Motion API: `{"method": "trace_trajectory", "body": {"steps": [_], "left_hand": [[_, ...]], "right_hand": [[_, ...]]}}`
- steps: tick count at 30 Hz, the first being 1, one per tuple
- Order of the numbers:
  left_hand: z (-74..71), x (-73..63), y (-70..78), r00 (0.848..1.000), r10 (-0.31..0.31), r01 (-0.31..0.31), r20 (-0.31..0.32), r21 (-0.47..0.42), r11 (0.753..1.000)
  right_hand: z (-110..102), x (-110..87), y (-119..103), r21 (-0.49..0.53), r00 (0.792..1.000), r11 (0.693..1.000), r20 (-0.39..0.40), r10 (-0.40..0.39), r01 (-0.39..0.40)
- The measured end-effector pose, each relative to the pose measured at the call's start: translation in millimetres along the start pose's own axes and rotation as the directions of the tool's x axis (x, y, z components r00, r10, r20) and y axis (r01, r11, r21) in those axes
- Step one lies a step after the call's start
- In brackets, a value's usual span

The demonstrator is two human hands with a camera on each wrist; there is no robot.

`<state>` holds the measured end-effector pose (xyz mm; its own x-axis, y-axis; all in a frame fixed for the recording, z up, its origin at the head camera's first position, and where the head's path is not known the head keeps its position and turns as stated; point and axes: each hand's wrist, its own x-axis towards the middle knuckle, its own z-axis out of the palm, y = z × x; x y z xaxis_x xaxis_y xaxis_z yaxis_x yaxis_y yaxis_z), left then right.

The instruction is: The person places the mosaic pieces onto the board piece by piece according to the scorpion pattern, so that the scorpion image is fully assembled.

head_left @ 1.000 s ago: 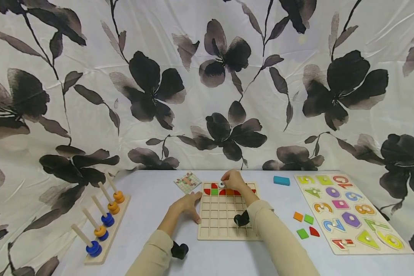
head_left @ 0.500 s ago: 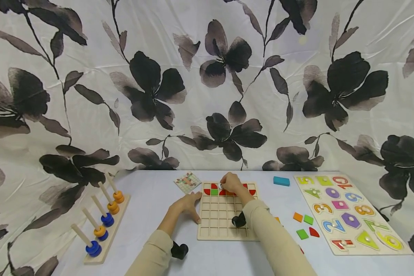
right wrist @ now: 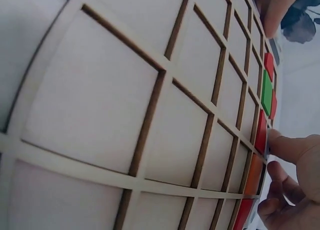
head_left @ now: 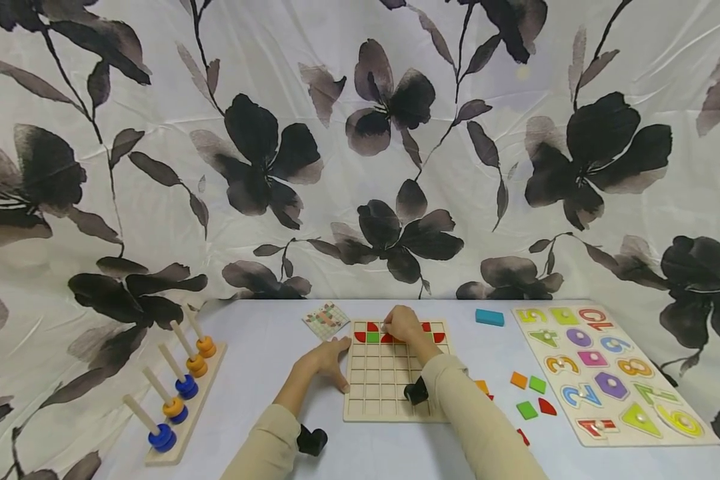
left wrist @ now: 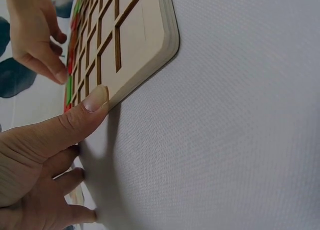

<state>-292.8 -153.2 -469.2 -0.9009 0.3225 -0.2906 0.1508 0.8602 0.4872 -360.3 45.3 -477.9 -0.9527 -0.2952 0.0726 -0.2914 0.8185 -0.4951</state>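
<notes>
A wooden grid board lies on the white table, with red, green and orange tiles along its far rows, among them a green tile and a red quarter-round tile. My left hand rests at the board's left edge; its thumb touches the rim, the other fingers spread loosely beside it. Over the far row, my right hand pinches a small white tile with thumb and curled fingers right at a cell. The fingers mostly hide this tile. In the right wrist view, the thumb meets the board's far side.
A patterned card lies behind the left hand. To the left stands a peg board with rings. On the right are a blue block, loose tiles such as a green one, and a number puzzle. Floral cloth hangs behind.
The right hand has lowered onto the far row, and the white tile, plain to see earlier, is now mostly covered. Its forearm has shifted left, uncovering orange and red pieces. The left hand stays put.
</notes>
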Motion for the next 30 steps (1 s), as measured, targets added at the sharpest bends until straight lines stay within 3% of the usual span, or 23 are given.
{"method": "trace_trajectory", "body": {"steps": [6, 9, 11, 13, 14, 17, 20, 21, 23, 30], "left_hand": [[0.6, 0.0, 0.0, 1.0, -0.018, 0.018, 0.004, -0.004, 1.0], [0.8, 0.4, -0.4, 1.0, -0.011, 0.011, 0.001, 0.001, 1.0], [1.1, 0.9, -0.6, 1.0, -0.01, 0.01, 0.0, 0.002, 1.0], [0.9, 1.0, -0.6, 1.0, -0.007, 0.007, -0.001, 0.004, 1.0], [0.8, 1.0, -0.6, 1.0, -0.007, 0.007, -0.001, 0.004, 1.0], [0.8, 0.2, -0.7, 1.0, -0.008, 0.008, -0.001, -0.003, 1.0], [0.9, -1.3, -1.3, 1.0, -0.011, 0.011, -0.003, -0.008, 1.0], [0.7, -1.8, -1.5, 1.0, -0.01, 0.01, -0.005, -0.008, 1.0], [0.2, -2.8, -1.6, 1.0, -0.009, 0.009, -0.008, -0.009, 1.0], [0.2, -1.5, 0.4, 1.0, 0.002, -0.002, -0.008, 0.004, 1.0]], "right_hand": [[4, 4.7, 11, 0.02, 1.0, 1.0, 0.028, -0.006, 0.006], [32, 30.8, 57, 0.04, 0.994, 0.994, -0.038, -0.099, 0.101], [50, 49.0, 95, 0.058, 0.976, 0.979, -0.104, -0.189, 0.196], [52, 54.7, 114, 0.087, 0.972, 0.972, -0.112, -0.208, 0.218], [45, 50.5, 118, 0.11, 0.962, 0.96, -0.122, -0.243, 0.257], [-6, 7.9, 91, 0.171, 0.983, 0.968, -0.045, -0.18, 0.185], [-49, -36.6, 67, 0.181, 0.987, 0.971, 0.002, -0.159, 0.157], [-61, -51.2, 58, 0.168, 0.993, 0.981, 0.039, -0.107, 0.099], [-72, -69.4, 59, 0.141, 0.992, 0.984, 0.048, -0.121, 0.113], [-94, -117.4, 90, 0.145, 0.997, 0.989, 0.073, -0.003, -0.008]]}}
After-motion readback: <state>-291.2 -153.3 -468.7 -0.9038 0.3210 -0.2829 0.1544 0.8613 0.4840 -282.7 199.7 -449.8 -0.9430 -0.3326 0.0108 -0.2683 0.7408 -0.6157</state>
